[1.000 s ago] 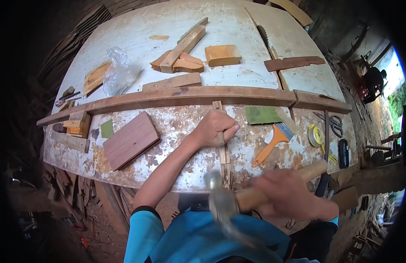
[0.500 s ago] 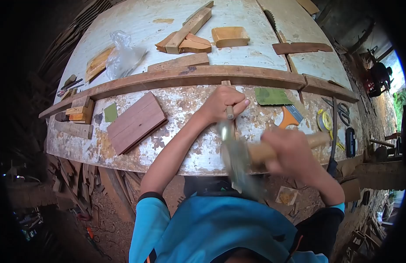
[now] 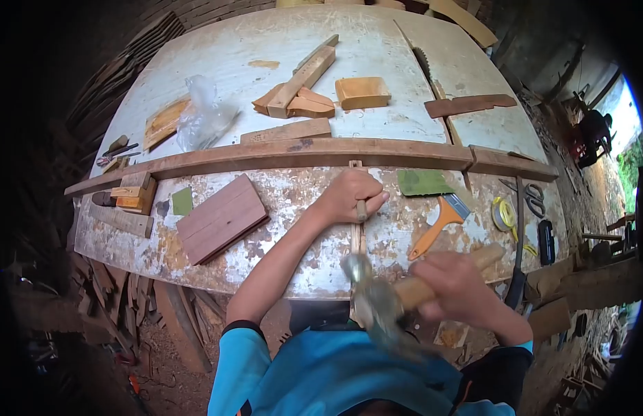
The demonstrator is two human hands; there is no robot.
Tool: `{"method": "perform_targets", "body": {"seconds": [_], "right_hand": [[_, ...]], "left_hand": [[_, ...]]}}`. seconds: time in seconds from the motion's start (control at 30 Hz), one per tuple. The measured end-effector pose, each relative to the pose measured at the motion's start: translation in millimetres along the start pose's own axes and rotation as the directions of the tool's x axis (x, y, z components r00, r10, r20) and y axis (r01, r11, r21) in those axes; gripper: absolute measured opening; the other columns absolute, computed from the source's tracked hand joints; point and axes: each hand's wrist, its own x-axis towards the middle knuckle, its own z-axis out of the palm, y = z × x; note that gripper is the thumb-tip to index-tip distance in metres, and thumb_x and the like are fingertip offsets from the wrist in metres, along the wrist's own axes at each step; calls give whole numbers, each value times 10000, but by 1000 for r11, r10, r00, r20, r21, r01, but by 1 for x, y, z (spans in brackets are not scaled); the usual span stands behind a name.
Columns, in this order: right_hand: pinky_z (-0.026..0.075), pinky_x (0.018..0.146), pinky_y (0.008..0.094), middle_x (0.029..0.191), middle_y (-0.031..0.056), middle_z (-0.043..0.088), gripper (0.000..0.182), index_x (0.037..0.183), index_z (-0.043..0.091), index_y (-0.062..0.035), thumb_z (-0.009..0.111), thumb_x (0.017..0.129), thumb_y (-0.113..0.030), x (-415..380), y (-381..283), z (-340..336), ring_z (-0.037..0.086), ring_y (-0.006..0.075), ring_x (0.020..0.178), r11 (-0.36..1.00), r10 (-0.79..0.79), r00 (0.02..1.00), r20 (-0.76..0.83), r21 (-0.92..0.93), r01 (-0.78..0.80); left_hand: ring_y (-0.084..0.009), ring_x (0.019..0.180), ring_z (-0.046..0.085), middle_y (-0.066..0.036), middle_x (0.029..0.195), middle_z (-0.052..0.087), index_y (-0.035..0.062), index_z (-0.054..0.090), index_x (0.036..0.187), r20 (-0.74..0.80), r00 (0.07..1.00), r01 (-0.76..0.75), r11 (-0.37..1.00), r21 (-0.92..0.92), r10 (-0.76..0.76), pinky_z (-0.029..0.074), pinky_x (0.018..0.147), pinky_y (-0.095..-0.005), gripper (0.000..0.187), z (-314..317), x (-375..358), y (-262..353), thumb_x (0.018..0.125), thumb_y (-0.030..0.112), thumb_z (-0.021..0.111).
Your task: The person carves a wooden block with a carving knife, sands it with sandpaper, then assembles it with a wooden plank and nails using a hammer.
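Note:
My left hand point(image 3: 349, 197) is closed around a chisel point(image 3: 362, 210); its round wooden handle end points toward me and its blade is hidden under the fingers. Beneath that hand a narrow wooden strip point(image 3: 357, 240) runs from the long beam toward the table's near edge. My right hand point(image 3: 452, 288) grips the wooden handle of a hammer point(image 3: 377, 308). The metal hammer head, partly blurred, hangs over the near end of the strip, apart from the chisel. A brush point(image 3: 438, 227) with an orange handle lies just beyond my right hand.
A long wooden beam point(image 3: 266, 154) crosses the worn table point(image 3: 287, 260). Reddish boards point(image 3: 221, 218) lie left, green abrasive sheet point(image 3: 423, 182) ahead. To the right are a tape measure point(image 3: 503, 213), scissors point(image 3: 535, 201) and a long dark tool point(image 3: 518, 256). Wood pieces and a plastic bag point(image 3: 205, 116) lie farther back.
The hammer head has drawn back toward my body, away from the chisel's end. My left hand still holds the chisel. The view has tilted, so the table appears lower.

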Motion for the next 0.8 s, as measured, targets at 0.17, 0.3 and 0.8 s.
{"method": "perform_targets", "body": {"seconds": [0.17,0.3,0.8], "right_hand": [[463,586,424,710,123,536,292,834,529,-65,638,579,-157,15,19,8,581,321,653,983,165,986,11,-78,-164],[451,568,424,671,111,507,273,767,512,-65,663,551,-131,7,15,7,556,320,604,970,83,991,-101,-220,-103],[460,572,405,736,128,580,301,835,537,-56,650,576,-159,-10,-5,-13,584,333,673,989,120,993,-8,-88,-120]], "left_hand": [[-303,481,464,-119,495,435,39,414,513,33,999,-14,1000,12,14,371,513,-407,325,-1,2,3,771,133,587],[-295,498,468,-108,502,440,41,425,521,44,998,-41,997,60,38,374,536,-391,319,0,5,1,775,147,588],[-179,449,377,-27,450,393,73,366,481,-60,995,78,997,30,-76,347,540,-349,403,-1,0,3,795,186,592]]}}
